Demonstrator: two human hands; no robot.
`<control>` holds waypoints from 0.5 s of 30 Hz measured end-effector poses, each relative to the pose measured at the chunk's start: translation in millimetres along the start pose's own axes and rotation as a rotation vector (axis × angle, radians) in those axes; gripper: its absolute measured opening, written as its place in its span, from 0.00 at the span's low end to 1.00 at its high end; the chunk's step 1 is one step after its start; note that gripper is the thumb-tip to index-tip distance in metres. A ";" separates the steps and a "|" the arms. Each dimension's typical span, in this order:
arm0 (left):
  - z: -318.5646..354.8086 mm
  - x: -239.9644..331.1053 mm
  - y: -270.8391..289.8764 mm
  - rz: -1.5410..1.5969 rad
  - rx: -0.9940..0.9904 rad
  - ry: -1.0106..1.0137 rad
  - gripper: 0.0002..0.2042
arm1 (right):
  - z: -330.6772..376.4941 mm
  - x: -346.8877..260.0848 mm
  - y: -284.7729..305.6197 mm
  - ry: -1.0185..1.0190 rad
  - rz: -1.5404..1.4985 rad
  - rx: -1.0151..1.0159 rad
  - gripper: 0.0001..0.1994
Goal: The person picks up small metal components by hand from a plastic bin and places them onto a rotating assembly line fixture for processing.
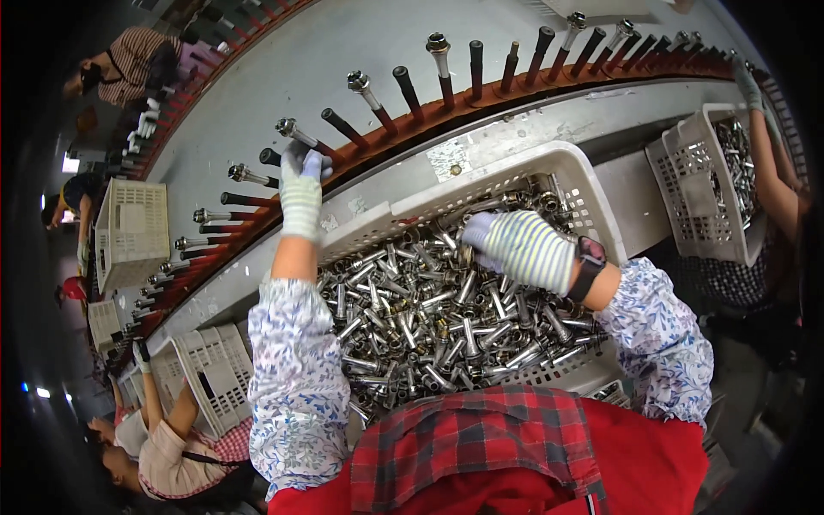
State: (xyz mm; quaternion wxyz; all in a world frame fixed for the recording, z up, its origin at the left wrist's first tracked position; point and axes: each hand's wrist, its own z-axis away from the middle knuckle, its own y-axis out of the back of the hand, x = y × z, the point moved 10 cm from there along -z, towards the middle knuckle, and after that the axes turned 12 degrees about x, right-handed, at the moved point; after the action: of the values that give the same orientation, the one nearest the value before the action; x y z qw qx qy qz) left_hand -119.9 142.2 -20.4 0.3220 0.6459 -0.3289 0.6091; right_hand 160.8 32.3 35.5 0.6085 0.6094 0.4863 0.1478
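We see the nearest metal fitting (pixel 294 130), flared at its outer end, tilted on one of the red-and-black pegs (pixel 408 90) that stand along the curved rail (pixel 481 96). The left hand (pixel 302 182), in a striped glove, reaches up to it with the forearm nearly upright and the back of the hand toward us. Its fingers are bent and close together at the fitting's lower end; we cannot tell whether they grip it or merely lie against it.

Nearer the body, we find a heap of loose metal parts (pixel 446 318) in a pale perforated crate (pixel 588 193). Over its far right portion we observe the right hand (pixel 525 246), coming in from the right, its wrist bearing a dark watch (pixel 590 264). Its fingers are blurred and appear curled in a narrow bunch, pointing left at the heap; we cannot tell whether they hold a part.

Farther out, we note flower-patterned sleeves (pixel 296 369) on both forearms, a second crate (pixel 687 163) of metal parts at right beside a co-worker's arm (pixel 777 172), and, at lower left, another pale crate (pixel 227 369) near seated co-workers.
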 end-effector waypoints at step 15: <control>332.3 -13.8 -10.3 -0.682 -0.995 -0.566 0.18 | -142.7 154.7 63.7 -0.515 -0.524 0.630 0.14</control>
State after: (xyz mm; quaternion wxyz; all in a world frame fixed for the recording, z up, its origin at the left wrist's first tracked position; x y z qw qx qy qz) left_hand 79.0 -122.7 -51.2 0.6574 0.6231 -0.4201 0.0555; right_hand 151.7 250.8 59.0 0.5118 0.6379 0.4781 -0.3204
